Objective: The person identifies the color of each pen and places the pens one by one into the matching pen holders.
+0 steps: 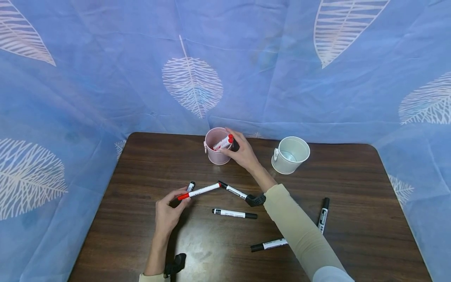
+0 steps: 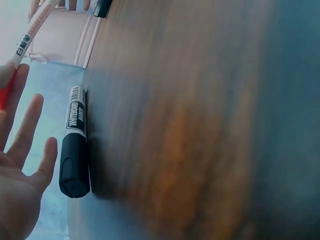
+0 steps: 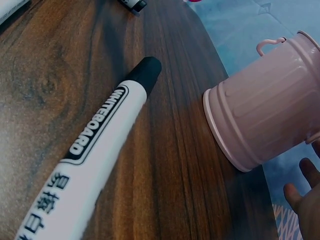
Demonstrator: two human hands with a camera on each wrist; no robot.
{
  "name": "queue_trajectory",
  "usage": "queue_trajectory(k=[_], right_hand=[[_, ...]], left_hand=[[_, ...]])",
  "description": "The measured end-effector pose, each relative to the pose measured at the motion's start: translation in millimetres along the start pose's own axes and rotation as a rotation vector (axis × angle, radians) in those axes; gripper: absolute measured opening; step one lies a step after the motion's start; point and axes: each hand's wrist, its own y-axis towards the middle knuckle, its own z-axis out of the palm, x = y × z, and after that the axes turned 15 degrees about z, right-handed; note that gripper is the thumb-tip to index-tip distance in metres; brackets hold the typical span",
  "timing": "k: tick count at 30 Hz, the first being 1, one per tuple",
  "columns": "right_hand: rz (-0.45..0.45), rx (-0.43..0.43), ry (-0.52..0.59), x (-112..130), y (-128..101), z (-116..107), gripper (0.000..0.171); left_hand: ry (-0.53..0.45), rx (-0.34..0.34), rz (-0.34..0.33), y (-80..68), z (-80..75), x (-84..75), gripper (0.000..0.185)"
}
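Observation:
My left hand (image 1: 168, 213) pinches a red-capped whiteboard marker (image 1: 204, 190) between thumb and fingertips, its white end pointing right. In the left wrist view the other fingers spread loosely beside a black-capped marker (image 2: 75, 142). At the back, my right hand (image 1: 244, 154) reaches over the right side of a pink bucket (image 1: 217, 159), thumb and forefinger apart around its rim. Red-ended markers (image 1: 223, 143) lean inside the bucket, their ends between that thumb and forefinger. The right wrist view shows fingers (image 3: 307, 200) loosely extended beside the pink bucket's wall.
A pale green bucket (image 1: 287, 164) stands right of the pink one. Black-capped markers lie about the wooden table (image 1: 123, 219): one (image 1: 234, 214) in the middle, one (image 1: 237, 192) by the right wrist, others (image 1: 323, 215) partly under the right sleeve (image 1: 299, 227). A blue leaf-patterned cloth (image 1: 246, 86) hangs behind.

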Motion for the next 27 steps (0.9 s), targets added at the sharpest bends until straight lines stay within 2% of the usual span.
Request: queue_trajectory(k=[5,17,22,27], right_hand=[[0.002,0.000,0.000,-1,-1,0,0.076],[0.007,-0.007,-0.009,0,-2,0,0.077],[0.010,-0.004,0.002,1,-3,0,0.076],[0.014,0.006,0.016,0,-3,0,0.076]], left_hand=[[-0.030,-0.011,0.026,9.4,-2.6,-16.7,0.024],[-0.022,-0.036,0.068,25.0,-3.9,-18.5,0.020],[-0.010,-0.035,0.069,36.8,-5.0,-20.1,0.019],[-0.002,-0.048,0.037,48.7,-7.0,-20.8,0.018]])
